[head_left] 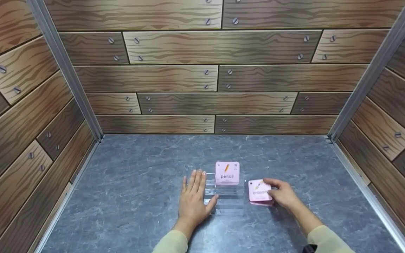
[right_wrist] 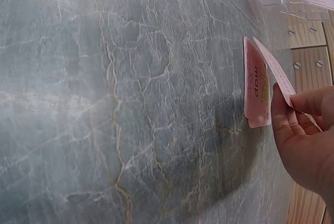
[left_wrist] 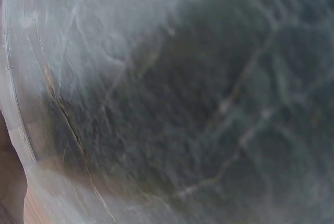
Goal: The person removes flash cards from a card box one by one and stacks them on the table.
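Between the hands stands a clear plastic tiered card stand (head_left: 229,201), with a pink "pencil" card (head_left: 227,173) upright at its back tier. My left hand (head_left: 192,202) lies with straight fingers along the stand's left side; the left wrist view catches only a sliver of it at the edge. To the right of the stand, my right hand (head_left: 284,194) pinches a pink "crayon" card (head_left: 258,190) by its right edge. In the right wrist view that card is tilted up, above a pink "map" card (right_wrist: 255,85) lying on the tabletop.
A grey marbled tabletop (head_left: 146,168) spreads under everything. Wood-patterned panels (head_left: 174,79) enclose it at the back and both sides, with metal corner posts (head_left: 367,70) between them.
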### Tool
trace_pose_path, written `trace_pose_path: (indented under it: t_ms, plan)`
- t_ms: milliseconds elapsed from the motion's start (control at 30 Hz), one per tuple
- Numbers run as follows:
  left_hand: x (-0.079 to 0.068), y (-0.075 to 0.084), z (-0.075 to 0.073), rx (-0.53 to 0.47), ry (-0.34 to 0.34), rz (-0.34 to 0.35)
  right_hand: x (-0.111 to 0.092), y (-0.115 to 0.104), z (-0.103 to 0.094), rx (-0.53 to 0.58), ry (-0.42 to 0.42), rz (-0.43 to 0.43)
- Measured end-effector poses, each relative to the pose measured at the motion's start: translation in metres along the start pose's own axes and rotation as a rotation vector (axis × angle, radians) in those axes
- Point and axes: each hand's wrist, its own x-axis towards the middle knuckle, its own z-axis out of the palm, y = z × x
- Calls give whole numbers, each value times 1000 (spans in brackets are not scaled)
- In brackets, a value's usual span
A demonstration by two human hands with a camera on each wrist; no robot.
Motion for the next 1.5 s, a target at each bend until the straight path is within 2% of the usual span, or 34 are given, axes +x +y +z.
trace_pose_path:
  t_ms: [200,467,733,1100,1233,1500]
  plan:
    - [0,-1,0,1,-9,-4,1,1,0,-34,0,-4]
    - [0,0,0,0,15,13,1,1,-1,-68,-11,1]
    - [0,0,0,1,-1,3,2,3,-2,-130,-13,-26]
    - [1,-1,1,2,26,9,3,3,-3,-198,8,25]
    - [1,-1,1,-1,27,6,3,2,-4,-194,16,39]
    - [0,0,0,-2,4,3,2,4,-4,-116,22,61]
